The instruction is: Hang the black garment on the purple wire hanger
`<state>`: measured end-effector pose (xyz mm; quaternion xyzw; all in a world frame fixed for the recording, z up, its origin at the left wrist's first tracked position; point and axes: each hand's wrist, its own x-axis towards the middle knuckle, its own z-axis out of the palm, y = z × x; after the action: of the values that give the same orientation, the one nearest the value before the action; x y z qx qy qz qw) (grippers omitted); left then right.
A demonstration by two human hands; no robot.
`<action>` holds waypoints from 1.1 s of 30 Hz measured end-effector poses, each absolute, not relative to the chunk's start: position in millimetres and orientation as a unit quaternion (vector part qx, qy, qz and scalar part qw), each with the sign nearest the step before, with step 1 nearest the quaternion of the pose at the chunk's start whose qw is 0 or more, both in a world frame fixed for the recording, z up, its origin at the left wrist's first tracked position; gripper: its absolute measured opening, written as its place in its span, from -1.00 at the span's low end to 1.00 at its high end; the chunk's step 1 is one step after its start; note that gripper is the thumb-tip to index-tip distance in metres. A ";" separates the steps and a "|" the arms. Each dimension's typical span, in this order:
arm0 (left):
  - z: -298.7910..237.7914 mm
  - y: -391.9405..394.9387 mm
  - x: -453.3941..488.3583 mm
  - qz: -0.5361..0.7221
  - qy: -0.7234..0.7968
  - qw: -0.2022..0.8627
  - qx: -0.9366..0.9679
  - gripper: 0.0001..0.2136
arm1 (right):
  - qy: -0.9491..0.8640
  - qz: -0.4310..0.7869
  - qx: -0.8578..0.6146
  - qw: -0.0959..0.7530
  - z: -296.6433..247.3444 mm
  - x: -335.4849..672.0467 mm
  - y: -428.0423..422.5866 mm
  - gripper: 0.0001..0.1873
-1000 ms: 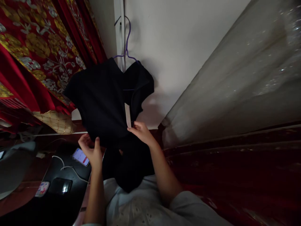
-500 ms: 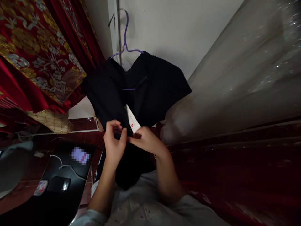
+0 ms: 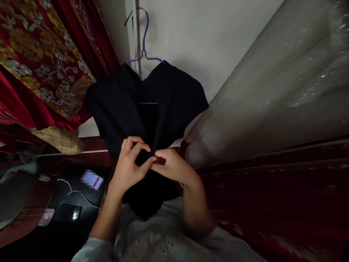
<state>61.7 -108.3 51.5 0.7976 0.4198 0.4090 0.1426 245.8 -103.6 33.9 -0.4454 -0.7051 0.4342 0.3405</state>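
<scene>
- To your left hangs a red curtain [image 3: 40, 47] patterned with gold and silver flowers, its folds close beside the garment's shoulder
- Below it, a lit phone [image 3: 92, 180] lies on a black tabletop [image 3: 68, 233], with a white cable [image 3: 71, 189] curling next to it
- A cloudy plastic sheet [image 3: 272, 91] fills your right side and reaches the garment's other sleeve
- The black garment [image 3: 122, 105] hangs on a purple hanger [image 3: 144, 47] against the white wall [image 3: 204, 36], straight ahead, with its hem falling towards your lap
- Your left hand [image 3: 128, 165] and right hand [image 3: 171, 167] meet at its front opening, below the hanger bar
- Each hand pinches the dark fabric between thumb and forefinger, fingertips almost touching
</scene>
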 end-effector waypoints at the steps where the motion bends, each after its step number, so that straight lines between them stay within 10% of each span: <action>1: 55.1 -105.3 59.2 0.389 0.431 0.143 0.802 -0.82 | -0.702 0.432 -0.455 0.336 33.0 245.4 -103.2 -0.58; 33: 148.9 79.2 60.9 0.251 0.394 -0.046 0.883 -0.89 | -0.683 0.380 -0.482 0.396 25.1 237.4 -88.6 -0.63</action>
<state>60.9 79.2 148.9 0.8829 0.3943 0.2509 -0.0458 237.4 -88.6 25.1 -0.4819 -0.6833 0.3797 0.3958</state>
